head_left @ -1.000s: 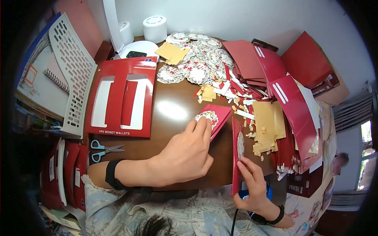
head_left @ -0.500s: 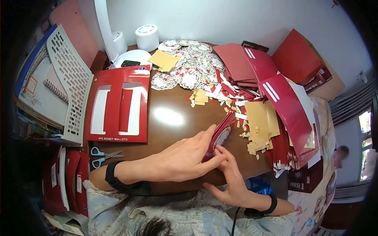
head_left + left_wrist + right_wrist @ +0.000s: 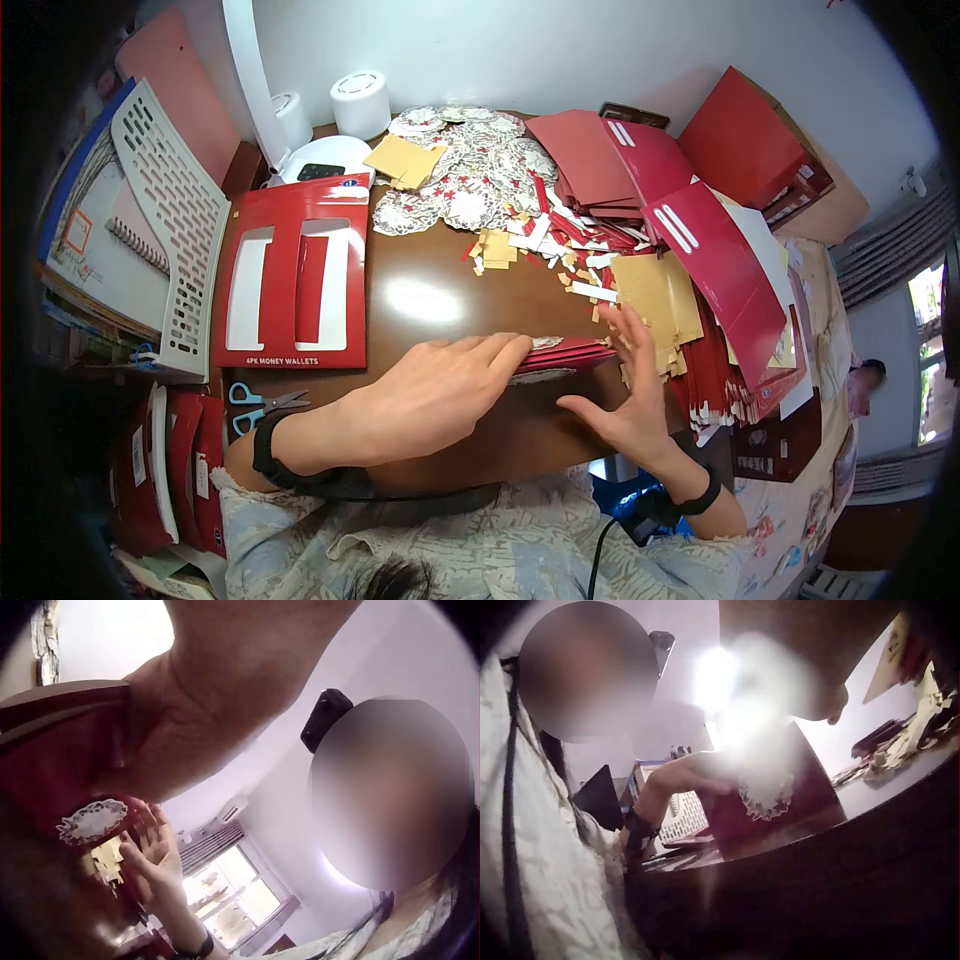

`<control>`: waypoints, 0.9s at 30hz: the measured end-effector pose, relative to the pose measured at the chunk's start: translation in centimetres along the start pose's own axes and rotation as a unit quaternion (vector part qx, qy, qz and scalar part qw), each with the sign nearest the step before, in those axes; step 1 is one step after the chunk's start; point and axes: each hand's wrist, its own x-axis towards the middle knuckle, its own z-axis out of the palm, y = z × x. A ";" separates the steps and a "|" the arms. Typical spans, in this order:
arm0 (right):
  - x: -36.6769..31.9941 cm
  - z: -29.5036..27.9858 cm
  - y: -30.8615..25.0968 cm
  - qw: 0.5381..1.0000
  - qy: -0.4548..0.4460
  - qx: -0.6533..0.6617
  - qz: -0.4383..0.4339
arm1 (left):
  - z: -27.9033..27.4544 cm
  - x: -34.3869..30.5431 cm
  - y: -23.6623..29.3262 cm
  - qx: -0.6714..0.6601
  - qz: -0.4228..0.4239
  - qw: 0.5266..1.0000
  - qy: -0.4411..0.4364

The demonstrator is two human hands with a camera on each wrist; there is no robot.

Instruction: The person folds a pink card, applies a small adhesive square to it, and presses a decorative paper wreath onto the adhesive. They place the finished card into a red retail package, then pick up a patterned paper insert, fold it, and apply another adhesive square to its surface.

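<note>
My left hand [image 3: 420,385] grips the left end of a few red money wallets [image 3: 585,352], held together on edge above the table. A lacy white paper cutout [image 3: 765,802] lies on the wallet's near face in the right wrist view; the left wrist view shows this cutout [image 3: 94,821] too. My right hand [image 3: 637,405] stands at the wallets' right end, its fingers straight and its thumb spread apart. Those fingertips are right beside the wallet edge in the head view. The left thumb is hidden in the head view.
Lacy cutouts [image 3: 470,200] cover the back of the table. Paper scraps [image 3: 560,235] and yellow sheets [image 3: 640,285] lie to the right, by stacked red wallets [image 3: 715,270]. A red package [image 3: 345,340] and blue-handled scissors [image 3: 265,405] are at the left.
The two hands brought the separate wallets together. The wallets then turned from slanting to nearly level across the view. My right hand let go and its fingers straightened.
</note>
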 end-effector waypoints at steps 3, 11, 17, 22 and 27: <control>0.2 0.8 0.1 0.996 -0.031 0.071 0.039 | 0.3 0.1 -0.1 0.002 -0.001 0.999 0.041; 1.1 0.8 0.8 0.995 -0.047 0.059 0.062 | -0.1 0.1 -0.3 -0.047 0.017 0.999 -0.017; 0.7 2.3 1.2 0.975 -0.037 0.195 0.101 | 0.6 -0.1 -0.4 -0.007 0.046 0.998 0.037; 0.7 1.8 1.0 0.986 -0.046 0.126 0.101 | -0.7 -0.6 -0.1 0.043 0.015 0.999 0.030; 0.6 1.9 1.1 0.984 -0.024 0.146 0.099 | -2.0 -0.5 0.1 -0.028 -0.012 0.999 -0.037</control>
